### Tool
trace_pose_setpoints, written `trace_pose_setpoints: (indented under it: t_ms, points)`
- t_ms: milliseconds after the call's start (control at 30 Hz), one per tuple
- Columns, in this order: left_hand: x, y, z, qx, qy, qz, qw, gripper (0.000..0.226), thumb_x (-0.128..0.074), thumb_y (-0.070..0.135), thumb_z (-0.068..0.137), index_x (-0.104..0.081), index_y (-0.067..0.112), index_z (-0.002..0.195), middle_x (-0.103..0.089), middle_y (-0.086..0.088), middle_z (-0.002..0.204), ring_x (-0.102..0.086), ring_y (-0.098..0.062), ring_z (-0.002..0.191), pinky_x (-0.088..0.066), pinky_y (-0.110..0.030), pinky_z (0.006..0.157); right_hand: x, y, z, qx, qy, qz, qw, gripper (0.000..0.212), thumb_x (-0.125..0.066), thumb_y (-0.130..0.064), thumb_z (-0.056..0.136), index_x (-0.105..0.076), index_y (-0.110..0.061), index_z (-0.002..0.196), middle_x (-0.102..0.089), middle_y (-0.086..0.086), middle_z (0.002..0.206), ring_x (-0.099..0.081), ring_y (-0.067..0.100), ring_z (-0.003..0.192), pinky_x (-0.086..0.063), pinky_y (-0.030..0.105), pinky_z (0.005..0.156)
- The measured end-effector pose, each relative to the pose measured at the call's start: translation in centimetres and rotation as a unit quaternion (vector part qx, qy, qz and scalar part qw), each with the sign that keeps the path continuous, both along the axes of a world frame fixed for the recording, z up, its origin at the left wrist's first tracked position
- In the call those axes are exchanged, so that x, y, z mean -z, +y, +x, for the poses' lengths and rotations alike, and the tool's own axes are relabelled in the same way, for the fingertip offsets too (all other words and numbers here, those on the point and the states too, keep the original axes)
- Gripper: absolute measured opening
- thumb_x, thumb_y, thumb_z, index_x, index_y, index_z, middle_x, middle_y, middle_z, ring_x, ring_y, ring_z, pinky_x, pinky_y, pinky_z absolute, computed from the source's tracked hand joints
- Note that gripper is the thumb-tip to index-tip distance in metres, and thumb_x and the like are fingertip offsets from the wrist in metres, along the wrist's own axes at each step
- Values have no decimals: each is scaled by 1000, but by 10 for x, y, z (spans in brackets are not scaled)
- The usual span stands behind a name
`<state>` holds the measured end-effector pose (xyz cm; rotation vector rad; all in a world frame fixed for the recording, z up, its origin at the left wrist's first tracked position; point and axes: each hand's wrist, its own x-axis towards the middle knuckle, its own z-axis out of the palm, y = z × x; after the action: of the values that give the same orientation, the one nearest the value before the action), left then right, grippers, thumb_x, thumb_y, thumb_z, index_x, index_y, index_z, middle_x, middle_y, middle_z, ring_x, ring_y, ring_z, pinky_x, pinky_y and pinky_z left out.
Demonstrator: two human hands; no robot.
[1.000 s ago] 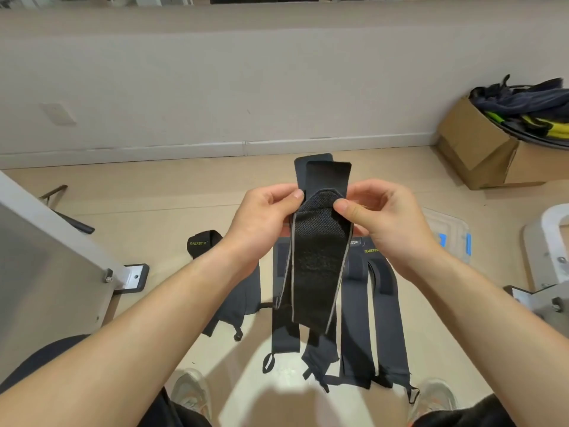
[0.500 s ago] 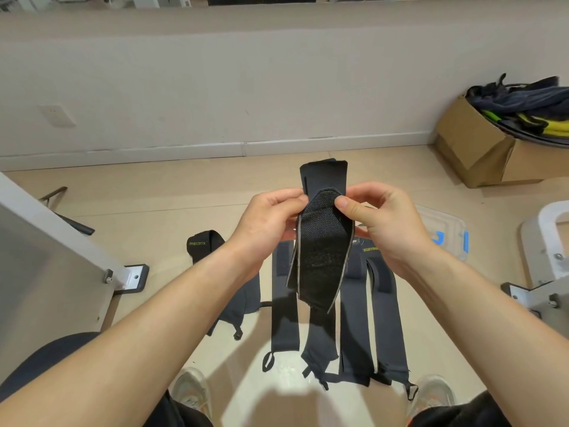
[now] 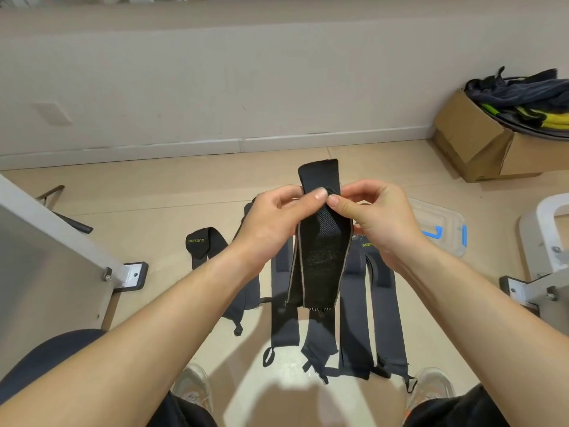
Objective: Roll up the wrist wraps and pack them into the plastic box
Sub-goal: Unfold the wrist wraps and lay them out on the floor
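Two hands are raised in front of the body, forearms converging from either side. The left hand (image 3: 277, 220) and right hand (image 3: 375, 220) both pinch the upper part of one wrist wrap (image 3: 320, 266). The thumbs lie on its near face, almost touching, and the fingers curl behind it. A short end stands up above the thumbs. The rest hangs straight down below the hands, rough dark face toward the camera, pale edging along both sides.

Handling, judged: a light, limp strap with no stiffness of its own, so it will likely sag and unroll unless kept taut. The rough face looks like hook-and-loop and may snag on fabric. The best hold is probably at the top end, thumbs and forefingers across the full width, rolling downward with edges aligned.

Below the hands, several floor wraps (image 3: 284, 303) lie flat, side by side, on the floor (image 3: 154, 217). A lone wrap (image 3: 203, 245) lies apart, left of the left hand.

The plastic box (image 3: 443, 223), clear with blue latches, sits on the floor just beyond the right hand and is partly hidden by it. Its contents cannot be made out. A cardboard box (image 3: 480, 143) stands farther off to the right, by the wall.
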<state>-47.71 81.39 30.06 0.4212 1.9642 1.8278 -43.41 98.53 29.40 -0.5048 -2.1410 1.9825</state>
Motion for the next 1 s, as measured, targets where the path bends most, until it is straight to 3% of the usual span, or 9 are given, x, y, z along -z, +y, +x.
trace_pose_setpoints:
  t_ms: [133,267,367,433,567,667,767,867,1000]
  points:
    - [11,1,1,-51,38,-45,997,12,-71,26,95,-73,14,96,-75,1,76,-61,2,55,-42,-17,54,6,1,-1,-10,-11,42,999,22,-84,-24,84,-68,-25,99,-61,0,90,-62,11,77,-54,24,68]
    - [12,-1,-8,-72,58,-68,993,13,-71,23,96,-67,14,87,-76,-3,77,-68,-8,71,-49,-21,69,5,-8,1,-85,13,68,994,7,-69,-24,97,-74,-21,98,-72,5,94,-68,4,81,-51,17,71]
    - [13,0,-13,-88,60,-52,993,21,-77,27,91,-64,11,96,-77,0,79,-71,-11,77,-51,-29,73,6,-14,0,-58,29,69,996,12,-67,-23,99,-75,-15,95,-69,12,91,-70,15,84,-56,29,72]
    - [10,0,-11,-88,35,-2,996,18,-76,23,92,-65,15,104,-78,0,82,-74,-10,77,-54,-24,67,5,-17,1,-48,24,40,998,14,-68,-24,99,-74,-13,94,-69,19,97,-72,24,87,-57,36,73]
    - [16,-8,-10,20,29,-25,999,16,-71,18,95,-70,19,111,-79,1,105,-75,-12,98,-58,-27,84,-4,-19,0,-24,32,-62,997,15,-65,-24,100,-68,-15,88,-70,-1,82,-68,9,71,-54,27,62]
    - [26,-10,-6,36,31,-48,998,15,-64,13,100,-71,17,112,-78,-2,111,-74,-16,104,-57,-37,96,-11,-18,-1,-19,46,-105,993,13,-64,-28,100,-69,-18,93,-72,-6,84,-68,8,73,-52,24,61]
    - [25,-9,-3,34,29,-21,999,15,-61,9,101,-70,12,113,-77,-6,111,-74,-20,104,-59,-36,93,-6,-22,-1,-54,49,-149,986,20,-65,-23,100,-68,-9,114,-75,9,105,-73,20,93,-60,31,75]
    - [33,-14,0,38,11,-19,999,17,-60,10,101,-68,12,116,-77,0,104,-75,-9,91,-56,-18,73,8,-31,-4,-52,29,-138,989,20,-64,-14,100,-68,-5,117,-76,13,106,-74,25,95,-60,36,79]
    - [77,-22,11,50,-47,-49,996,28,-66,12,98,-64,11,126,-75,-3,118,-71,-17,111,-57,-29,93,21,-36,-16,4,28,-191,981,8,-65,-14,99,-70,-13,104,-76,7,93,-74,22,86,-60,40,78]
